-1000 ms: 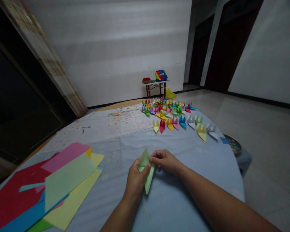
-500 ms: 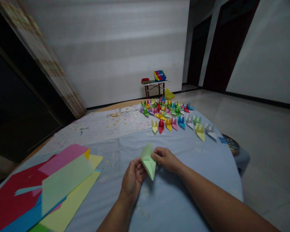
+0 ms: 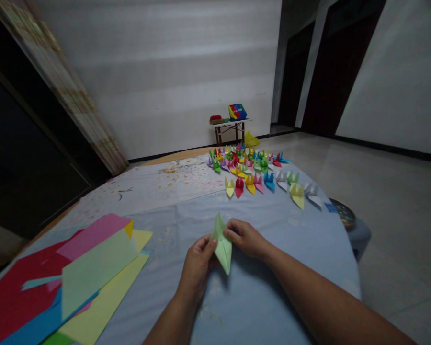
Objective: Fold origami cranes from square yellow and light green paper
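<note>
A pale green sheet of origami paper (image 3: 224,250), folded into a long narrow diamond, is held just above the table between both hands. My left hand (image 3: 198,261) grips its left edge, thumb on top and fingers beneath. With thumb and fingers, my right hand (image 3: 244,236) pinches its upper right edge. A crease runs down the middle of the diamond, and its lower point faces me. Beyond the hands, a row of folded paper cranes (image 3: 239,187) stands on the cloth, in yellow, red, pink, blue and white.
Loose coloured paper sheets (image 3: 96,273) lie overlapped at the left of the cloth-covered table (image 3: 158,268). A crowd of more paper cranes (image 3: 244,160) fills the far right edge. A grey stool (image 3: 362,237) with a round container stands beyond the right edge. A small stand (image 3: 232,123) is by the wall.
The left thumb has come over onto the front of the paper. The folded diamond now looks longer and flatter, with its centre crease showing. The right hand has barely moved.
</note>
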`<state>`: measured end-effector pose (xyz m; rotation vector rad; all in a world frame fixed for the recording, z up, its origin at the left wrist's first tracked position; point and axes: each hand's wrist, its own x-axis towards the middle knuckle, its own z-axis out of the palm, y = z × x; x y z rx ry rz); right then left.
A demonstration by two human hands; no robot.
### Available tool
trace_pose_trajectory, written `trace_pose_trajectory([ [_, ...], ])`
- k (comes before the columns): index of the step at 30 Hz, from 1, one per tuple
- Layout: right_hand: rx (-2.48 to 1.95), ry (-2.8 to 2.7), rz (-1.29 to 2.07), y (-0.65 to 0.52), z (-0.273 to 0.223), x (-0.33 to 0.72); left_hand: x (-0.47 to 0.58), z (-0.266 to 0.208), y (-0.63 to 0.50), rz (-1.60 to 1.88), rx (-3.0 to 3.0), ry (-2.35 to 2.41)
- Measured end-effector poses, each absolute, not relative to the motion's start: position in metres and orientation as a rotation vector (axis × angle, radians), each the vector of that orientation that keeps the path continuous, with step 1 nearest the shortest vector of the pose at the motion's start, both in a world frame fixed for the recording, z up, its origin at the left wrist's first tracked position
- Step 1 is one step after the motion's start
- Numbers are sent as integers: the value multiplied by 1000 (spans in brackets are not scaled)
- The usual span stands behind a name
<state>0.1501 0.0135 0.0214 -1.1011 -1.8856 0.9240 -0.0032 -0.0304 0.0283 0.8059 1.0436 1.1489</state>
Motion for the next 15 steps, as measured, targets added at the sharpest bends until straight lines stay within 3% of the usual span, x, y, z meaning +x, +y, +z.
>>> trace_pose_trajectory([
  [9,-1125,-1872,968,11,23,148,-4,27,-30,1164,934,1172],
  [15,-1174,-1909,881,9,24,148,-9,26,-31,1160,1340,1380],
])
